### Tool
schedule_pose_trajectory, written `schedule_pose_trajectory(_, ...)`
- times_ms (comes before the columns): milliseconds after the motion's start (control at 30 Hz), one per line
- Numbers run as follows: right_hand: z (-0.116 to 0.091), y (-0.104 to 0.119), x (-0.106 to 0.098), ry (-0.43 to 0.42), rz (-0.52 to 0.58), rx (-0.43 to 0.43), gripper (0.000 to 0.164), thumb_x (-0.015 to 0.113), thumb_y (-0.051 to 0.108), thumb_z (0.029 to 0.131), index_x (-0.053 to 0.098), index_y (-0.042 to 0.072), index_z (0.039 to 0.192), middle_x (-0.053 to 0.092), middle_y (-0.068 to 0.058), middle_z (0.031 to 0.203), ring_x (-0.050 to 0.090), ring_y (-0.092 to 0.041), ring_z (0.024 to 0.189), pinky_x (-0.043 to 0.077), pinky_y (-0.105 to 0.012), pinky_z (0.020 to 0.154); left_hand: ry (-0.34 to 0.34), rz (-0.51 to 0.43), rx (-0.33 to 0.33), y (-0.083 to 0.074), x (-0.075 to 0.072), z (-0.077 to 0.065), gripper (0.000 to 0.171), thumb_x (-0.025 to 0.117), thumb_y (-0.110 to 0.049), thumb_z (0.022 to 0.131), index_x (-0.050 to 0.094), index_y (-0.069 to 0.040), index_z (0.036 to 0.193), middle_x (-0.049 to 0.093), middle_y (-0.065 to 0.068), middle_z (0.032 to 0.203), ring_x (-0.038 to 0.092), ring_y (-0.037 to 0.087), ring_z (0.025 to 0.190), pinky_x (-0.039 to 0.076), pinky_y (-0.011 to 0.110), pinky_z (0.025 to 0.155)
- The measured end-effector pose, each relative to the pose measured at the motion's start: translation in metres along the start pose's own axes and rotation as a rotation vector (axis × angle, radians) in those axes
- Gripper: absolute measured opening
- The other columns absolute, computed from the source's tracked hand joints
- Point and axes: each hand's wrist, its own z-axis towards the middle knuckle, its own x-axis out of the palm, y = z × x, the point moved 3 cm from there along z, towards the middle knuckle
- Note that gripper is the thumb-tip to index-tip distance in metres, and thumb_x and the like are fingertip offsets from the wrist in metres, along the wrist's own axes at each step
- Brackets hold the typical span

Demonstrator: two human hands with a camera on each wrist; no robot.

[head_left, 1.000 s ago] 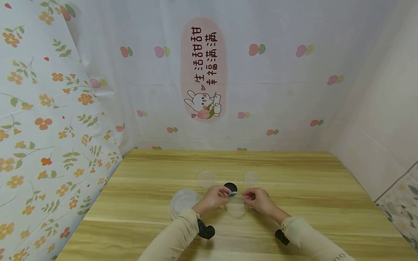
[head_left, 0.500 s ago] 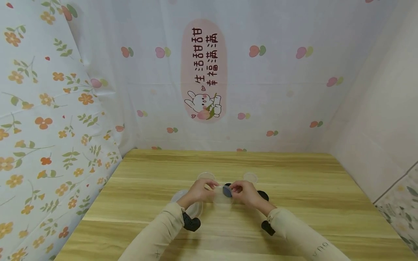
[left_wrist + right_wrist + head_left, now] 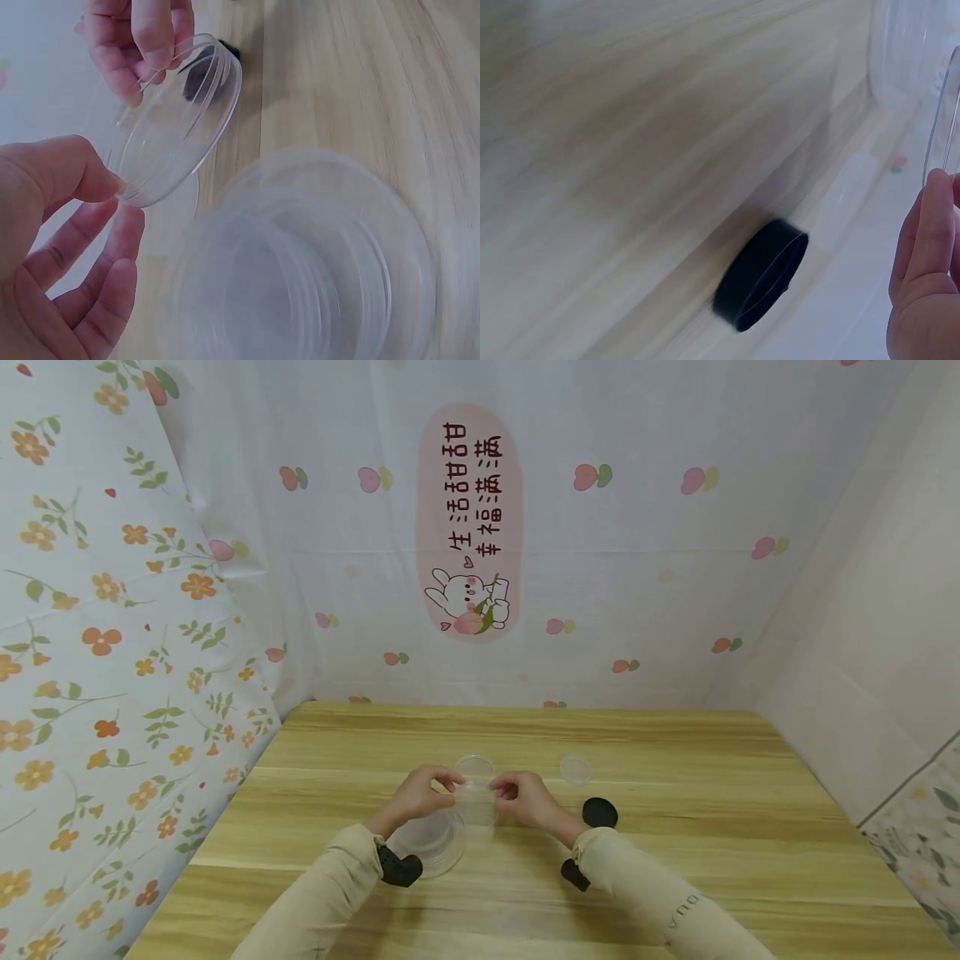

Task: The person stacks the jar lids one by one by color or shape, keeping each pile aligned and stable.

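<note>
Between my two hands is a clear round plastic lid (image 3: 474, 803), tilted on edge above the table. My left hand (image 3: 417, 793) pinches its near edge between thumb and forefinger; in the left wrist view the other left fingers curl loosely. My right hand (image 3: 527, 798) pinches the opposite edge. The lid (image 3: 169, 139) has a thin raised rim. Just in front of my left forearm stands a stack of clear round plastic containers (image 3: 442, 852), blurred in the left wrist view. A black round lid (image 3: 600, 812) lies beyond my right wrist.
Two clear round discs lie toward the back, one left disc (image 3: 475, 766) and a smaller right disc (image 3: 576, 769). A dark object (image 3: 229, 51) shows behind the held lid in the left wrist view. The wooden table (image 3: 712, 827) meets a patterned cloth (image 3: 637, 568) at the back.
Both hands have moved left, now holding the clear lid by opposite edges near the container stack. The black lid on the right has come into full view; a dark disc seen mid-table is now hidden.
</note>
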Motion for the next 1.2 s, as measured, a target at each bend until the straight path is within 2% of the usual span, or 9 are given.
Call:
schedule_pose_trajectory(233,0.011,0.015,0.011,0.040,0.011,-0.019,0.015,0.056,-0.009,0.072,0.064,-0.009,0.085,0.059,-0.010,0.072,0.052,-0.011,0.063,0.045,-0.018,0.058,-0.035,-0.003,-0.049,0.012,-0.013,-0.011,0.028,0.057,0.005,0.071,0.063,0.006,0.099,0.059,0.014,0.083,0.052,0.022,0.073,0.044,0.024,0.054)
schedule_pose_trajectory(367,0.018,0.022,0.018,0.043,0.044,-0.024,0.015,0.056,-0.010,0.071,0.064,-0.010,0.084,0.060,-0.010,0.071,0.052,-0.010,0.064,0.045,-0.018,0.058,-0.072,0.002,-0.051,0.019,-0.020,-0.016,0.027,0.059,0.005,0.072,0.064,0.005,0.099,0.059,0.012,0.082,0.053,0.026,0.079,0.047,0.027,0.060)
schedule_pose_trajectory(533,0.028,0.024,0.030,0.067,0.082,-0.017,0.014,0.058,-0.009,0.071,0.063,-0.010,0.084,0.058,-0.010,0.069,0.050,-0.006,0.063,0.044,-0.016,0.058,-0.094,-0.008,-0.038,0.028,-0.029,-0.023,0.027,0.058,0.008,0.073,0.062,0.008,0.099,0.060,0.018,0.087,0.054,0.027,0.082,0.047,0.030,0.066)
schedule_pose_trajectory(633,0.033,0.025,0.037,0.083,0.093,-0.013,0.014,0.060,-0.009,0.070,0.064,-0.011,0.084,0.058,-0.008,0.069,0.049,-0.006,0.063,0.043,-0.016,0.057,-0.096,-0.015,-0.053,0.034,-0.033,-0.027,0.027,0.057,0.009,0.073,0.061,0.009,0.100,0.060,0.021,0.091,0.054,0.026,0.083,0.046,0.031,0.068)
schedule_pose_trajectory(967,0.038,0.024,0.052,0.106,0.091,0.029,0.015,0.060,-0.010,0.069,0.061,-0.009,0.085,0.058,-0.011,0.073,0.050,-0.009,0.065,0.043,-0.017,0.058,-0.110,-0.062,-0.106,0.048,-0.038,-0.035,0.029,0.057,0.009,0.072,0.061,0.009,0.101,0.059,0.018,0.089,0.053,0.024,0.083,0.046,0.030,0.067)
schedule_pose_trajectory(1200,0.040,0.025,0.058,0.122,0.054,-0.012,0.014,0.064,-0.011,0.069,0.062,-0.008,0.083,0.059,-0.010,0.071,0.053,-0.010,0.065,0.045,-0.016,0.058,-0.122,-0.064,-0.120,0.055,-0.037,-0.042,0.030,0.057,0.008,0.070,0.062,0.007,0.100,0.060,0.013,0.086,0.053,0.023,0.082,0.046,0.028,0.066)
